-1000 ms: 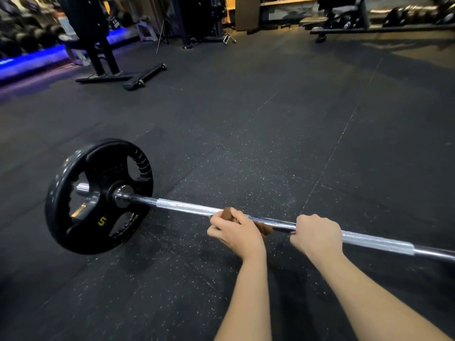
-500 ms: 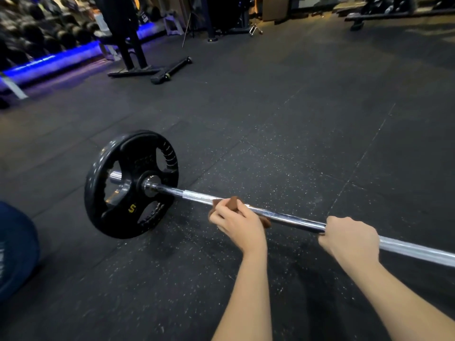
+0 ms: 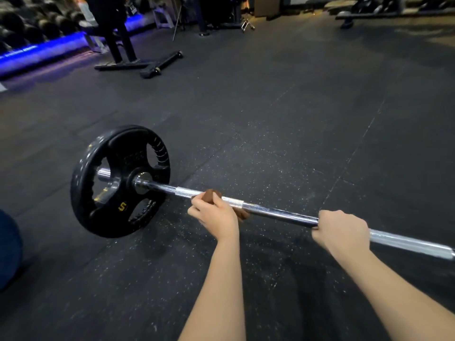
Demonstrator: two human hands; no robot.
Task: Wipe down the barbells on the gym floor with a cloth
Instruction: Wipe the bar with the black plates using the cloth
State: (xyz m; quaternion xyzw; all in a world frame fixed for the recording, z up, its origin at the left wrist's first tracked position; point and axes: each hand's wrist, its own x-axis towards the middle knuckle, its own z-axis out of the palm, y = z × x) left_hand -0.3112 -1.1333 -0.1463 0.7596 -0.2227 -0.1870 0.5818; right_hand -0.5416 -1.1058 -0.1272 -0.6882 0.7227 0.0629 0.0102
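A chrome barbell (image 3: pixel 278 212) lies across the black rubber gym floor, with a black 5 plate (image 3: pixel 120 180) on its left end. My left hand (image 3: pixel 214 215) grips a brown cloth (image 3: pixel 209 194) wrapped around the bar's knurled part, a short way right of the plate. My right hand (image 3: pixel 342 230) grips the bare bar further right. Beyond it the bar's smooth sleeve runs to the frame's right edge.
A black bench frame with floor feet (image 3: pixel 147 65) stands at the back left, in front of a blue-lit dumbbell rack (image 3: pixel 37 28). More equipment lines the far wall (image 3: pixel 369 11). A dark blue shape (image 3: pixel 9 249) sits at the left edge.
My left hand has slid the cloth along the bar toward the plate, widening the gap to my right hand. The view has shifted, so the plate sits further right in frame.
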